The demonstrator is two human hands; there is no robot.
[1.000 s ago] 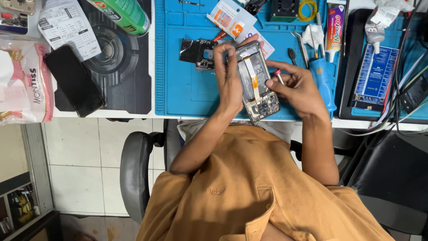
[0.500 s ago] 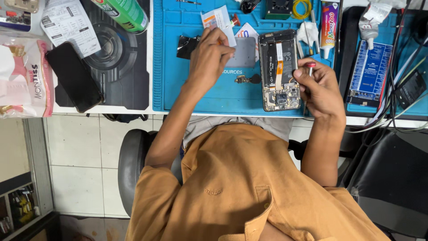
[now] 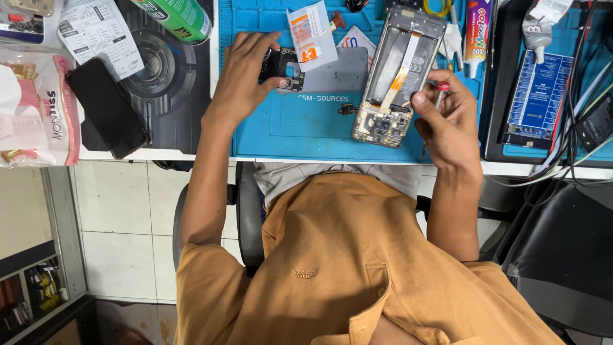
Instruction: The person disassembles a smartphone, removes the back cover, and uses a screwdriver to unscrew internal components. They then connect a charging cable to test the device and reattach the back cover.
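The white desk [image 3: 153,154] carries a blue work mat [image 3: 300,131], a black round-patterned mat [image 3: 169,83] beside it with a dark phone [image 3: 107,107] overlapping it, a printed paper sheet [image 3: 99,32], and a pink-and-white packet [image 3: 35,108].

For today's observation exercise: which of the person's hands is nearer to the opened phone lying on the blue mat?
Right. The right hand touches the opened phone at its edge, holding a red-tipped tool. The left hand rests well off to its side, on a small black part.

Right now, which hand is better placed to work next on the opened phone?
The right hand, probably: it touches the opened phone and holds a red-tipped tool. The left hand rests apart on a small black part.
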